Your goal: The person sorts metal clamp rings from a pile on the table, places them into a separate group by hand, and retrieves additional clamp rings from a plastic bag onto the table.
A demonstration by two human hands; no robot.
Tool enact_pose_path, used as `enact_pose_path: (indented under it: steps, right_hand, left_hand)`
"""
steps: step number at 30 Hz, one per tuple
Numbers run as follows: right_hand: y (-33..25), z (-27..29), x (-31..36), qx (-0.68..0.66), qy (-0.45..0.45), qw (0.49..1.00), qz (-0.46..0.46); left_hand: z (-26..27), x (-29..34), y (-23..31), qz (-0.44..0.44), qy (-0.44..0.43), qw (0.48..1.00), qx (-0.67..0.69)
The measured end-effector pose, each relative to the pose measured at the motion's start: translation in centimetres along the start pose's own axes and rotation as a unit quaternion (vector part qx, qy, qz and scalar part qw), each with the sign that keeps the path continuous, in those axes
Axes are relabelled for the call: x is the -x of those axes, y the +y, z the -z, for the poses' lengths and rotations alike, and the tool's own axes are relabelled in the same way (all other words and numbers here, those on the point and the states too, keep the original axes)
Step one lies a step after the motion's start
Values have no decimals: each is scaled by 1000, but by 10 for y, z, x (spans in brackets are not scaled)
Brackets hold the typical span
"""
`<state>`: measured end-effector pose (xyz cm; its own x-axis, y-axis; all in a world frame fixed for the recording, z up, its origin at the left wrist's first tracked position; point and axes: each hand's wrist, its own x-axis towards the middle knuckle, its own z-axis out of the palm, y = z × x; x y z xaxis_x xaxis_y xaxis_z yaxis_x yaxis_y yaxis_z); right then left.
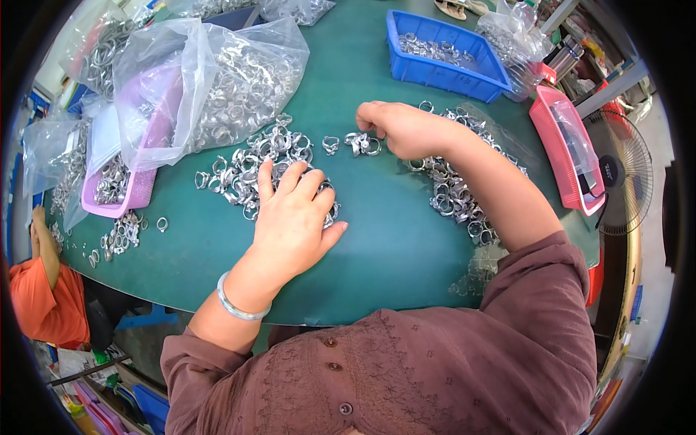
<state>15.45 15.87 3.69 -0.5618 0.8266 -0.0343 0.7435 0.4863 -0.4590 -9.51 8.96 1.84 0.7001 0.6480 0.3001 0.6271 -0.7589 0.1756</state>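
My left hand (290, 221), with a pale bangle (239, 308) at its wrist, lies with fingers spread on the near side of a pile of silver-coloured metal rings (279, 145). My right hand (406, 129) is curled, its fingertips pointing down beside a small cluster of rings (360, 145). What those fingertips pinch, if anything, is hidden. A single ring (330, 145) sits between the cluster and the left pile. Beneath my right forearm spreads another pile of rings (457, 192), partly covered by the arm.
A clear plastic bag (250, 87) full of rings leans over a lilac basket (145, 190). At the far right stand a blue tray (449, 80) holding rings and a pink basket (569, 156), beside a fan (616, 174). A person in orange (47, 301) is at the left edge.
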Motion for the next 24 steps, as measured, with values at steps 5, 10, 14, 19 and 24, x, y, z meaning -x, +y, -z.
enact_pose_path:
  steps: [5,10,14,19,24]
  right_hand:
    - [-1,3,8,-56,-10,998,-9]
    - [1,-10,11,-6,52,998,23]
    - [0,-10,10,3,34,999,-19]
    - [0,13,18,193,-132,969,-85]
    - [-12,-2,5,113,18,993,10]
  left_hand:
    - [1,-1,1,6,-6,1000,2]
    - [2,-2,2,5,-11,1000,3]
    - [2,-1,1,7,-14,1000,3]
    - [1,-1,2,7,-7,1000,5]
    - [2,-2,1,8,-19,1000,-1]
